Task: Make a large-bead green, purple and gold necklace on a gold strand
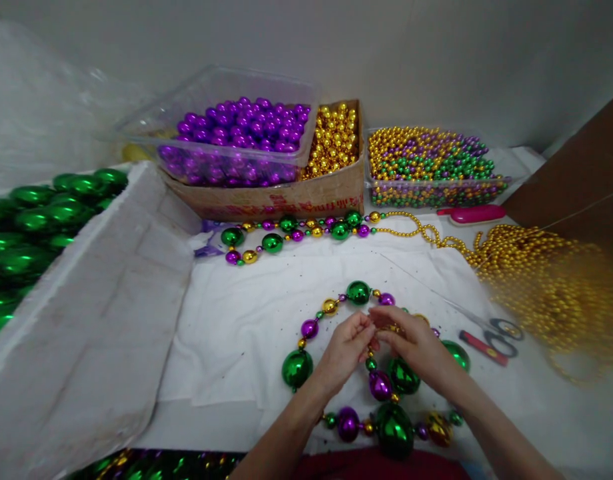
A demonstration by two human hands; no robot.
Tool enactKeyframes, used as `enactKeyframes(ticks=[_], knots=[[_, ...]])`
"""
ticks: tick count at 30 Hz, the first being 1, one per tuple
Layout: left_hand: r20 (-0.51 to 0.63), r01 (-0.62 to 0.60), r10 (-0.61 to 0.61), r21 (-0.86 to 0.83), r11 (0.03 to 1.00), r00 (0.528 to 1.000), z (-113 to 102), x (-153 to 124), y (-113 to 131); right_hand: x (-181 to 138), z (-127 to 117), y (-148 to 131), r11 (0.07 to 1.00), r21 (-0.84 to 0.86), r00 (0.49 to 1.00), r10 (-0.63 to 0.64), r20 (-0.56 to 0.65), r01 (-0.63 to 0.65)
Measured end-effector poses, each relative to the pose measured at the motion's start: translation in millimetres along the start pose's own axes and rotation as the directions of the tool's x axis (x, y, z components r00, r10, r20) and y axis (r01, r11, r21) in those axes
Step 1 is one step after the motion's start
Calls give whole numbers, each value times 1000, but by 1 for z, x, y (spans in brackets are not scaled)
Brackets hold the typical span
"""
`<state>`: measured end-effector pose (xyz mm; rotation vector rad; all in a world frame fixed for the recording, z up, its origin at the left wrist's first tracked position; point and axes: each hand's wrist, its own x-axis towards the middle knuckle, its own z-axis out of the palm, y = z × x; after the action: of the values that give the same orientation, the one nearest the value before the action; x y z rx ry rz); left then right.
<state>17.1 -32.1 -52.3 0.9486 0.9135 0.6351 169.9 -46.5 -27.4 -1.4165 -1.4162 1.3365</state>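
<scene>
A bead necklace [297, 368] of green, purple and gold balls in mixed sizes lies looped on the white cloth in front of me. My left hand [347, 341] is closed, its fingertips pinched on the strand near the loop's middle. Against it my right hand [411, 337] curls its fingers on the same strand, with small gold beads partly showing beneath. The exact spot between the fingertips is hidden. From the hands a short run of beads hangs down past a purple ball [380, 385] towards a large green ball [394, 430].
Scissors [496, 330] and a red-handled cutter [484, 348] lie right. Gold bead strings [531, 273] heap beyond them. Behind stand a tub of purple balls [246, 127], a carton [266, 200] with gold balls and a mixed bead tub [436, 183]. A foam box [86, 333] borders the left.
</scene>
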Motion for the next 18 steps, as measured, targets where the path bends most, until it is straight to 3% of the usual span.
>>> enactKeyframes(ticks=[5,10,13,18], knots=[[-43,-24,26,37,999,999,2,0,-11,-12,14,6,924,-363,990,-142,-24,124],[-122,-106,139,243,964,983,2,-2,-13,-13,24,15,774,-608,957,-280,-78,177],[-169,-135,204,351,927,964,3,-4,-10,-15,29,19,710,-671,929,-360,-83,215],[-232,-126,224,374,919,947,5,-4,-7,-18,34,27,701,-662,903,-421,-83,266]])
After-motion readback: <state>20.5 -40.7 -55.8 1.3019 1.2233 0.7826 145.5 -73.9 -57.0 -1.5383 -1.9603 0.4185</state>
